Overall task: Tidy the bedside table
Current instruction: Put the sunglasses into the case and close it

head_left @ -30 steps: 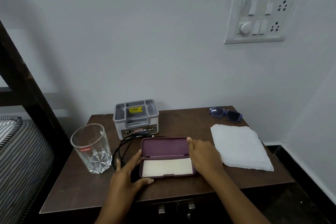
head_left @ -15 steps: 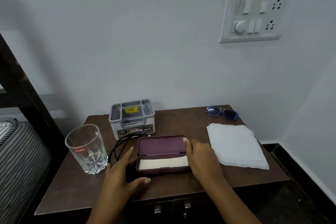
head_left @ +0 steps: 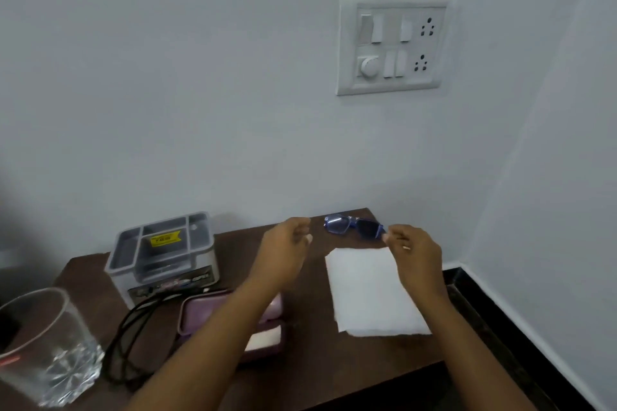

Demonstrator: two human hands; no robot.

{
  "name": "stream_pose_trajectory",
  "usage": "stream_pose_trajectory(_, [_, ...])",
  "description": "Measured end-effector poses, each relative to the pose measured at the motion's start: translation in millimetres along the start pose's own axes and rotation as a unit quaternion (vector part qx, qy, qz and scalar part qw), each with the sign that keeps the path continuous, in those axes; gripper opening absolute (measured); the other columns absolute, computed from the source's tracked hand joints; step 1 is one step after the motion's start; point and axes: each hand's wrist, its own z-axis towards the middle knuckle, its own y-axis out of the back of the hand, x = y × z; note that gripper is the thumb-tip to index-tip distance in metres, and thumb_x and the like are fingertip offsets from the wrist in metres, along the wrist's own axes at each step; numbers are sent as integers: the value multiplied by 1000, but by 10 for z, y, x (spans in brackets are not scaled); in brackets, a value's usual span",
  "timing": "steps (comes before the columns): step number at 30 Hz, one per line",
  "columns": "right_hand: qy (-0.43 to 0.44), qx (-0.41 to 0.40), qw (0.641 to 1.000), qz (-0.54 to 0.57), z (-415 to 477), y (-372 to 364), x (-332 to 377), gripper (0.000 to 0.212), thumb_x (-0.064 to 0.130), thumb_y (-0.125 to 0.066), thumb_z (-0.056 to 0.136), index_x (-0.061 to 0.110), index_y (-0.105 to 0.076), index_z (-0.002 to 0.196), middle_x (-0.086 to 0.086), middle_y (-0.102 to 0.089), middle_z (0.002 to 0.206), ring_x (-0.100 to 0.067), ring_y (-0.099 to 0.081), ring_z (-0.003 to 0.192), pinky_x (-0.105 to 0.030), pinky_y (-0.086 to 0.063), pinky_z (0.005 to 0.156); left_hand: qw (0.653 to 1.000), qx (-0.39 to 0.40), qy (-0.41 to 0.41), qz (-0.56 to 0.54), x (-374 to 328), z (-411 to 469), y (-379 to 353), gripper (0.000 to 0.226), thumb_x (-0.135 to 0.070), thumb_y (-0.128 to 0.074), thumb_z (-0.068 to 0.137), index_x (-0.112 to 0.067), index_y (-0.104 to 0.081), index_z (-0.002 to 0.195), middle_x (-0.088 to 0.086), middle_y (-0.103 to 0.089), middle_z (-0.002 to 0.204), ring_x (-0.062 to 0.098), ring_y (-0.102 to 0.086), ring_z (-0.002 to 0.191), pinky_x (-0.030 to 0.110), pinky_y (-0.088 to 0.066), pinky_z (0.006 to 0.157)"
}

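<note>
- At the back right of the dark brown wooden bedside table point(head_left: 317, 360), close to the wall, lie the blue-framed dark-lensed sunglasses point(head_left: 354, 227), just beyond the white folded paper napkin point(head_left: 370, 290).
- Change noted: a second ago both hands rested on the open purple hard-shell glasses case point(head_left: 213, 307). We now find them off the case and up at the sunglasses, one at each end.
- Right hand point(head_left: 414, 250): fingers curled, thumb and forefinger meeting on the right corner of the frame. We read this as a pinch, though motion blur softens the contact.
- Left hand point(head_left: 287, 250): fingers curled towards the thumb, holding nothing, just short of the left lens.
- Case: left open near the front edge, partly hidden under the left forearm, pale lining showing.
- Judgement: case opened first, then the reach, so we take this step as fetching the sunglasses to stow them inside. They appear not yet lifted.
- Unmoved on the left side: grey plastic compartment organiser point(head_left: 163, 253), black coiled cable point(head_left: 133, 337), clear cut-base glass tumbler point(head_left: 43, 344).
</note>
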Motion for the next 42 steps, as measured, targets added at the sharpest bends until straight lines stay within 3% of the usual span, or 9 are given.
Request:
stream_pose_trajectory(3, [-44, 45, 998, 0, 354, -30, -218, 36, 5, -58, 90, 3, -56, 125, -17, -56, 127, -26, -56, 111, -21, -39, 87, 996, 35, 81, -7, -3, 580, -355, 44, -3, -41, 94, -6, -40, 137, 13, -46, 141, 26, -45, 128, 28, -33, 106])
stream_pose_trajectory(10, [-34, 98, 995, -11, 707, -199, -457, 37, -11, -51, 87, 5, -63, 118, -15, -59, 124, -24, -56, 108, -24, -46, 86, 976, 11, 186, -110, 6, 1018, -755, 45, 2, -30, 95, -6, -40, 138, 15, -40, 145, 28, -40, 131, 33, -32, 109])
stream_pose_trajectory(15, [-4, 92, 996, -22, 699, -312, -455, 29, -8, -57, 82, 8, -73, 100, -10, -71, 98, -17, -62, 86, -11, -43, 72, 948, 14, 230, -220, -26, 1095, -842, 37, 0, -35, 95, -4, -55, 126, 16, -53, 131, 31, -51, 118, 30, -40, 99])
stream_pose_trajectory(18, [-17, 79, 997, -6, 671, -276, -370, 26, -5, -56, 85, 10, -73, 97, -9, -72, 93, -17, -63, 82, -22, -53, 80, 925, 10, 256, -281, -63, 1063, -744, 25, -7, -40, 95, -3, -64, 102, 15, -57, 102, 24, -57, 87, 24, -45, 78])
stream_pose_trajectory(24, [70, 61, 995, 42, 386, 2, 210, 25, -2, -58, 85, 11, -74, 99, 4, -69, 88, -4, -60, 77, 4, -37, 68, 965, -13, 92, -244, -135, 534, -61, 47, 10, -30, 93, -7, -45, 134, 7, -54, 131, 19, -49, 124, 25, -34, 100])
stream_pose_trajectory(31, [112, 216, 960, 137, -441, -137, 831, 31, 5, -62, 84, 35, -72, 85, 27, -70, 77, 10, -63, 80, -3, -43, 70, 967, -119, -9, -226, 169, -725, 805, 43, 5, -38, 95, -24, -49, 124, -22, -56, 107, -24, -56, 86, -4, -40, 73])
stream_pose_trajectory(36, [66, 297, 949, 80, -902, -452, 825, 26, 9, -55, 91, 31, -70, 95, 24, -66, 79, 8, -61, 80, -3, -44, 65, 969, -152, 41, -189, 879, -1156, 769, 46, 11, -42, 91, -15, -54, 126, -10, -64, 113, 6, -61, 105, -2, -41, 79])
stream_pose_trajectory(38, [66, 315, 944, 67, -1024, -532, 787, 27, 7, -55, 90, 30, -70, 92, 16, -68, 80, 2, -63, 78, -7, -45, 68, 971, -155, 43, -176, 1056, -1272, 714, 53, 12, -45, 89, -29, -55, 122, -29, -64, 107, 10, -57, 115, 1, -41, 86])
stream_pose_trajectory(42, [71, 335, 940, 15, -1126, -646, 655, 25, 11, -56, 90, 29, -72, 94, 9, -73, 92, -6, -64, 85, -23, -49, 79, 981, -172, 30, -83, 1188, -1408, 670, 92, 17, -46, 81, -73, -49, 100, -54, -51, 103, -21, -49, 108, -2, -33, 92])
